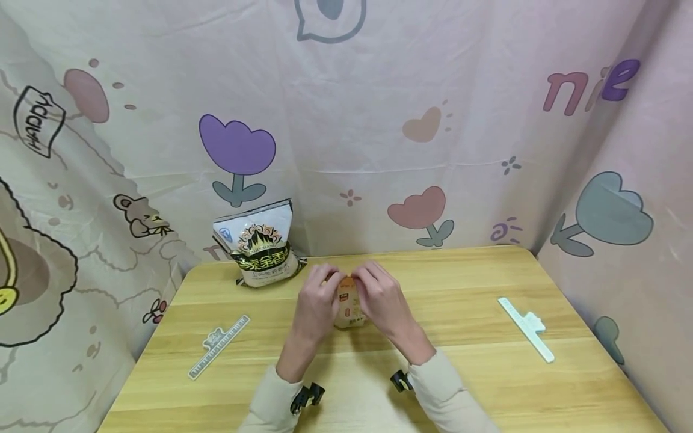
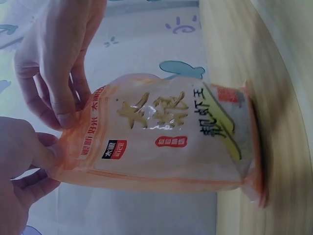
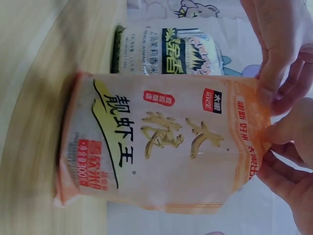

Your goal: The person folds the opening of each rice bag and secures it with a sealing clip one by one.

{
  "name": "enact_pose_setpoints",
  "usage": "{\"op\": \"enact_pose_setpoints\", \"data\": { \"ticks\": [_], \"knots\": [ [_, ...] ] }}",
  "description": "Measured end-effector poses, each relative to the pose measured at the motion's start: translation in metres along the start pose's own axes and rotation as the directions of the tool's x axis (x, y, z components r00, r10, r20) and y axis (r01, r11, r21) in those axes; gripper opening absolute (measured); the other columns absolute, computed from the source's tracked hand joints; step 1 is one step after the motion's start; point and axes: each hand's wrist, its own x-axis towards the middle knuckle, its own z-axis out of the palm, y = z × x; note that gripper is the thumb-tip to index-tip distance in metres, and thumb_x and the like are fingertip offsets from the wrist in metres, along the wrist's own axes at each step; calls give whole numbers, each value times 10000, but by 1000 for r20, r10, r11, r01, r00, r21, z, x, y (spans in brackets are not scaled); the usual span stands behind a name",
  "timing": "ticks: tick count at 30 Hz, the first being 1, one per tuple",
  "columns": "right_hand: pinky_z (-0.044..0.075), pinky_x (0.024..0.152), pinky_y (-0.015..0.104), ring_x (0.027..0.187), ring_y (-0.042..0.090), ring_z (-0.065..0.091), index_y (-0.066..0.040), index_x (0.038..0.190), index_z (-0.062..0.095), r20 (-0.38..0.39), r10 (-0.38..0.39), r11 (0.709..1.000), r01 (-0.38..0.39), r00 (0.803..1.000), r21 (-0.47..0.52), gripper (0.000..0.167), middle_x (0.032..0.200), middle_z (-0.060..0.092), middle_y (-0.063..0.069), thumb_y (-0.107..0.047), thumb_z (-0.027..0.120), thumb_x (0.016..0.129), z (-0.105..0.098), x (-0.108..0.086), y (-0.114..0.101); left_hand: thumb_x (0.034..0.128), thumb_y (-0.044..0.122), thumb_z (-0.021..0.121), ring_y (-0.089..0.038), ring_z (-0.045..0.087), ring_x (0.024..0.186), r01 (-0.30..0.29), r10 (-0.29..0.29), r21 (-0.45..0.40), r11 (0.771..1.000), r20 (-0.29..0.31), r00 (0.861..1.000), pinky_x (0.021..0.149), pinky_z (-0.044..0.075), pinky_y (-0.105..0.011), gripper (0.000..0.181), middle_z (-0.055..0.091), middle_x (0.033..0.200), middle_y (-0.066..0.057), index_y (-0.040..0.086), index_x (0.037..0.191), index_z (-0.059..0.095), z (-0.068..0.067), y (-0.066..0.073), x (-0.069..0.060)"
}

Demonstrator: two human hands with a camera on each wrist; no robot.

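An orange-edged bag with printed lettering stands upright on the table between the two hands. My left hand pinches its top edge on one side, and my right hand pinches the same edge on the other side. In the left wrist view the bag appears sideways, with the left hand and the right hand at its orange top. Fingers of both hands, left and right, grip the bag's top in the right wrist view.
A white, black and gold bag stands at the table's back left. A ruler-like clip lies at the left, and a pale green clip lies at the right. Behind the wooden table hangs a patterned cloth.
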Motion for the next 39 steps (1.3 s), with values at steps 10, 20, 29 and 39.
{"op": "enact_pose_setpoints", "data": {
  "ticks": [10, 20, 29, 39],
  "knots": [
    [592, 746, 242, 829, 175, 659, -28, 917, 685, 69, 30, 998, -33, 997, 52, 156, 919, 662, 46, 112, 701, 849, -29, -9, -7, 792, -201, 728, -239, 607, 906, 32, -28, -59, 998, 66, 997, 795, 575, -287, 244, 646, 947, -86, 9, 917, 729, -6, 23, 1],
    [583, 714, 216, 809, 142, 664, -23, 918, 687, 123, 41, 990, -57, 992, 131, 185, 913, 671, 29, 132, 729, 827, -48, -9, -12, 833, -179, 712, -228, 607, 910, 53, -39, -110, 993, 124, 992, 796, 566, -290, 224, 632, 921, -53, 38, 889, 712, -13, 34, 3],
    [556, 685, 158, 792, 108, 663, -48, 937, 696, 202, 64, 975, -104, 977, 197, 178, 936, 690, 0, 100, 745, 852, -59, -10, -13, 849, -180, 711, -192, 641, 868, 151, -98, -197, 969, 256, 962, 782, 574, -225, 220, 647, 898, -38, 39, 875, 719, -27, 40, 12],
    [563, 726, 163, 865, 108, 676, -62, 985, 697, 244, 86, 948, -154, 966, 277, 178, 984, 694, 4, 72, 747, 879, -61, -13, -8, 850, -176, 718, -157, 633, 849, 158, -102, -186, 970, 280, 955, 755, 575, -241, 245, 639, 885, -20, 68, 875, 726, -29, 36, 12]
  ]
}}
